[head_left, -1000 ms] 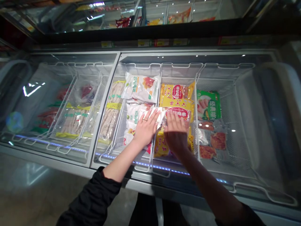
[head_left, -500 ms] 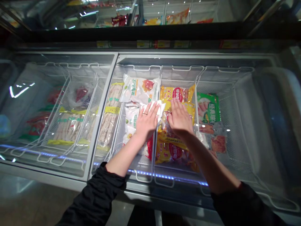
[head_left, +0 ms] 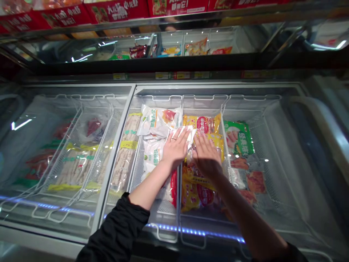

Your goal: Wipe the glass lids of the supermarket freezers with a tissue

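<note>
Fingers point(head_left: 182, 137) of the left hand point(head_left: 174, 153): extended, close together, laid flat over a white cloth point(head_left: 193, 134), pressing rather than gripping; nothing clenched. Ring point(head_left: 173, 139) on one of them.

Head view: cloth is at frame centre, mostly under the left hand, its right edge peeking out between the two hands. Looks to be on the glass lid point(head_left: 218, 87) of a freezer point(head_left: 46, 233). Left palm down, fingers pointing up and slightly right. Left forearm runs in from lower left, black sleeve point(head_left: 117, 225) bunched below the elbow.

Right hand point(head_left: 207, 158) just right of centre, palm down, fingers straight and released, pointing up and left toward the cloth. Can't tell if the fingertips touch its edge. Right forearm slants in from lower right, in shadow, darker than the left. Hands side by side, small gap.

Seen through the glass: white bags point(head_left: 156, 120) behind and left of the left hand, yellow bags point(head_left: 202, 124) behind and below the right hand, green pack point(head_left: 240, 137) right of centre. Red boxes point(head_left: 117, 11) along the top edge.
</note>
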Demonstrator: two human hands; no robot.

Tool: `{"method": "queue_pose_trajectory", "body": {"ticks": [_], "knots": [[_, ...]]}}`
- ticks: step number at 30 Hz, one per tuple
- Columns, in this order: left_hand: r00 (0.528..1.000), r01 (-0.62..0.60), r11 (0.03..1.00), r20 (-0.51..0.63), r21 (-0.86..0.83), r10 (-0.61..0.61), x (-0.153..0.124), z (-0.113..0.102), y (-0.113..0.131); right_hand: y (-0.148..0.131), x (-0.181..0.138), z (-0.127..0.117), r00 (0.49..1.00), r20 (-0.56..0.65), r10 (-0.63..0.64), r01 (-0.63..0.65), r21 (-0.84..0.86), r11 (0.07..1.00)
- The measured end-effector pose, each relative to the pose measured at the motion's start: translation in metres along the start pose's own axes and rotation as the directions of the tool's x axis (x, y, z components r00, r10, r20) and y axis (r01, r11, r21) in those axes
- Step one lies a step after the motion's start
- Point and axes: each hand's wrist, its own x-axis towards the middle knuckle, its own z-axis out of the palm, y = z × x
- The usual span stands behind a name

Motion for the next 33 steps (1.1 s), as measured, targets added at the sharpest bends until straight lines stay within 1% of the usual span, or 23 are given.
{"method": "queue_pose_trajectory", "body": {"ticks": [2,3,4,6,8,10,12,14,17,18,20,22,23,24,26,28,30,31,33], "knots": [[0.997,-0.079,0.997,0.012,-0.006,0.079,0.020,-0.003,-0.003,0.003,0.000,0.001,1.000,0.006,-0.023,0.023,0.000,1.000],[0.996,-0.089,0.996,0.016,-0.009,0.089,0.032,-0.007,-0.008,0.005,0.001,0.001,1.000,0.012,-0.025,0.025,-0.003,1.000],[0.997,-0.077,0.997,0.022,-0.012,0.077,0.042,-0.012,-0.014,0.008,0.004,0.000,1.000,0.021,-0.018,0.018,-0.009,1.000],[1.000,-0.005,1.000,0.023,-0.014,0.005,0.053,-0.019,-0.025,0.012,0.017,-0.001,0.999,0.035,0.035,-0.034,-0.029,0.999],[0.997,0.081,0.997,-0.004,-0.005,-0.081,0.048,-0.020,-0.030,0.016,0.037,-0.003,0.994,0.050,0.097,-0.096,-0.037,0.995],[0.992,0.123,0.992,-0.029,0.013,-0.123,0.034,-0.014,-0.027,0.019,0.060,-0.003,0.989,0.073,0.125,-0.123,-0.027,0.992],[0.994,0.108,0.994,-0.032,0.030,-0.107,0.023,-0.006,-0.021,0.021,0.079,-0.001,0.987,0.103,0.125,-0.124,-0.014,0.992],[0.999,0.041,0.999,-0.011,0.036,-0.041,0.025,-0.003,-0.018,0.023,0.089,0.003,0.983,0.126,0.131,-0.131,-0.009,0.991],[0.999,-0.046,0.999,0.030,0.020,0.045,0.048,-0.013,-0.029,0.026,0.091,0.010,0.980,0.142,0.136,-0.136,-0.010,0.991],[0.998,-0.044,0.999,0.039,0.011,0.043,0.056,-0.018,-0.035,0.027,0.090,0.011,0.980,0.144,0.135,-0.135,-0.012,0.991],[0.999,0.018,1.000,0.035,-0.003,-0.018,0.062,-0.026,-0.047,0.029,0.087,0.012,0.980,0.144,0.135,-0.134,-0.020,0.991],[0.995,0.102,0.995,0.008,-0.006,-0.102,0.055,-0.028,-0.050,0.028,0.086,0.013,0.981,0.134,0.139,-0.137,-0.027,0.990],[0.991,0.130,0.991,-0.001,-0.003,-0.130,0.048,-0.027,-0.049,0.028,0.085,0.014,0.983,0.119,0.141,-0.138,-0.030,0.990],[0.990,0.138,0.990,0.002,0.002,-0.138,0.042,-0.025,-0.044,0.027,0.084,0.015,0.985,0.098,0.140,-0.137,-0.033,0.990],[0.996,0.083,0.996,0.037,0.010,-0.084,0.037,-0.021,-0.033,0.024,0.083,0.016,0.991,0.045,0.127,-0.125,-0.043,0.991],[0.996,-0.038,0.999,0.086,0.002,0.038,0.050,-0.021,-0.026,0.022,0.082,0.017,0.994,-0.004,0.106,-0.106,-0.055,0.993],[0.986,-0.130,0.991,0.104,-0.011,0.130,0.076,-0.025,-0.028,0.020,0.080,0.016,0.995,-0.037,0.091,-0.094,-0.062,0.994],[0.985,-0.136,0.991,0.103,-0.016,0.137,0.090,-0.028,-0.033,0.020,0.080,0.015,0.995,-0.048,0.086,-0.089,-0.063,0.994],[0.993,-0.071,0.997,0.093,-0.024,0.073,0.110,-0.033,-0.044,0.021,0.079,0.013,0.996,-0.058,0.066,-0.069,-0.061,0.996]]}}
